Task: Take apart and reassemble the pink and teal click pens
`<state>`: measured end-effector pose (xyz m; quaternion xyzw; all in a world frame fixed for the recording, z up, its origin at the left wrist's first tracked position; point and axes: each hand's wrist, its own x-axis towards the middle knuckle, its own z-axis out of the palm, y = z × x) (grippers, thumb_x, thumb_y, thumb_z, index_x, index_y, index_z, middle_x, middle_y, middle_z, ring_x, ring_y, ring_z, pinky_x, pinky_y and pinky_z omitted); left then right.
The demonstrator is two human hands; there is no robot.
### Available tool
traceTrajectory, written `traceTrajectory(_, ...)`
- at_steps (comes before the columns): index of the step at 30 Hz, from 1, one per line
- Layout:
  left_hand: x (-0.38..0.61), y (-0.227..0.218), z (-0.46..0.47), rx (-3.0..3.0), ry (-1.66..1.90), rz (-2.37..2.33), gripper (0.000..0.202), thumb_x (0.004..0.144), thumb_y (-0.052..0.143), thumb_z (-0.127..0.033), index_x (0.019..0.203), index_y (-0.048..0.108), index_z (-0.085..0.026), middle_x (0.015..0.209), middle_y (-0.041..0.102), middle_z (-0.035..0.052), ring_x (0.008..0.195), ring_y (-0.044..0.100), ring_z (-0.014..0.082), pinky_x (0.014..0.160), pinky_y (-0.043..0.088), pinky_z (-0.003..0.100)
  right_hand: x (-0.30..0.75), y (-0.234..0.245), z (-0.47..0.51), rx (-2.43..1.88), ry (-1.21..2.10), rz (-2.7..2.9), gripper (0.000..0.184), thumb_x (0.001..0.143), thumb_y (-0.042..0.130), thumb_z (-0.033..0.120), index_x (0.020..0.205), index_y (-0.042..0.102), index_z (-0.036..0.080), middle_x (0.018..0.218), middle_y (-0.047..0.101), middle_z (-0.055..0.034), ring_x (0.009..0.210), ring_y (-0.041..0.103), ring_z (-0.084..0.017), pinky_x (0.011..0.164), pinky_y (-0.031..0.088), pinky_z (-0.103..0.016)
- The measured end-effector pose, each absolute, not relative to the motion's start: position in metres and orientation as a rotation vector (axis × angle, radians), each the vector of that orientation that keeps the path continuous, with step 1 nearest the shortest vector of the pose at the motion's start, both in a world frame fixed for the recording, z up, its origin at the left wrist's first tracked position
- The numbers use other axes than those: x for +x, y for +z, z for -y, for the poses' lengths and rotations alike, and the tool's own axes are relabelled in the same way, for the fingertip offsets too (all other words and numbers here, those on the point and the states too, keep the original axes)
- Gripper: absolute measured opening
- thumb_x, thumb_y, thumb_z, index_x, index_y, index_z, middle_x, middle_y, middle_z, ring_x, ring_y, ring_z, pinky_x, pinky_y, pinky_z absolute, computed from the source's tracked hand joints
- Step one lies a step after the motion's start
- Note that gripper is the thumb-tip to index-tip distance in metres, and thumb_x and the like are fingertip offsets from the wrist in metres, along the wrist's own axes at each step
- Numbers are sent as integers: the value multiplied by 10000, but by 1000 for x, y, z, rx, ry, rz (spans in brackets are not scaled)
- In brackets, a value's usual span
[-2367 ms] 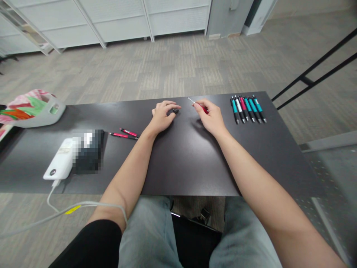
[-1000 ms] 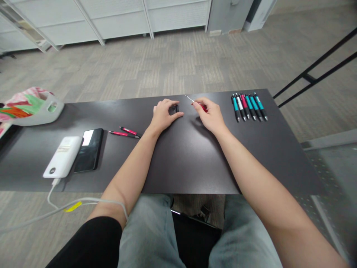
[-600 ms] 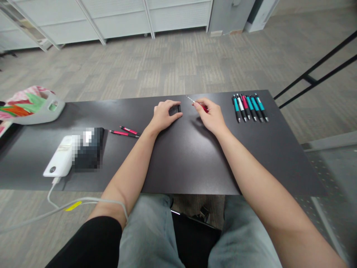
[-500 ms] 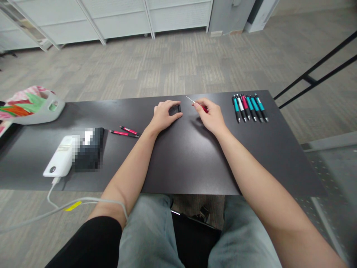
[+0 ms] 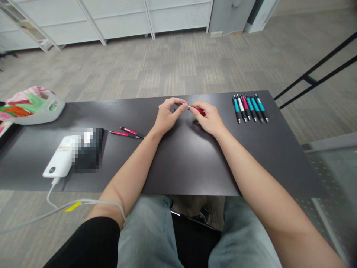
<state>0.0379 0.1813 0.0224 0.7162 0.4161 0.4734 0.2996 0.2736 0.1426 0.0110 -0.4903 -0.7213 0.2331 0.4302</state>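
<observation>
The fingers of your right hand (image 5: 209, 118) are gripping a red pen barrel (image 5: 200, 111), its slim silver tip (image 5: 189, 107) pointing toward your left hand (image 5: 167, 115). Your left thumb and forefinger are pinching around that tip, nearly meeting; a small dark piece (image 5: 174, 109) is showing behind the thumb, mostly hidden. Both hands are working over the tabletop's (image 5: 192, 160) far part. Two red pens (image 5: 131, 131) are lying near your left forearm, six pens (image 5: 250, 108) are lying in a row right of your right hand, and a white device (image 5: 59, 156) is resting farther left.
</observation>
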Motion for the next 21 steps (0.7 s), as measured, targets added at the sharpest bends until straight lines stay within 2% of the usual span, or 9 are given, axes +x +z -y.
traceTrajectory(4,37,22,-189,1744,1383,-1110,454,1186,919,-750,1139,918,-298,1136,977,84,1192,937,327,1159,754,488,272,11,-143,-1253,572,1720,414,1232,760,713,1107,895,343,1115,884,-92,1094,798,-368,1078,669,-521)
traceTrajectory(9,32,16,-192,1780,1437,-1164,483,1247,813,-775,1274,955,-314,1212,1002,97,1243,962,343,1206,745,520,269,18,-141,-1319,585,1588,535,1199,767,831,1060,864,323,945,822,-51,1012,754,-323,996,631,-460)
traceTrajectory(16,32,12,-184,2102,1216,-1264,203,1223,853,-516,1287,975,-368,1251,1009,70,1241,910,373,1270,602,606,266,26,-139,-1328,610,1527,657,1124,779,969,1026,851,323,883,780,-41,961,721,-311,953,612,-447)
traceTrajectory(21,36,18,-175,2272,1007,-1383,275,1159,867,-406,1418,958,-391,1420,990,85,1405,828,434,1321,453,691,269,17,-143,-1324,617,1494,641,1134,773,948,1067,864,317,976,835,-47,953,712,-297,970,616,-452)
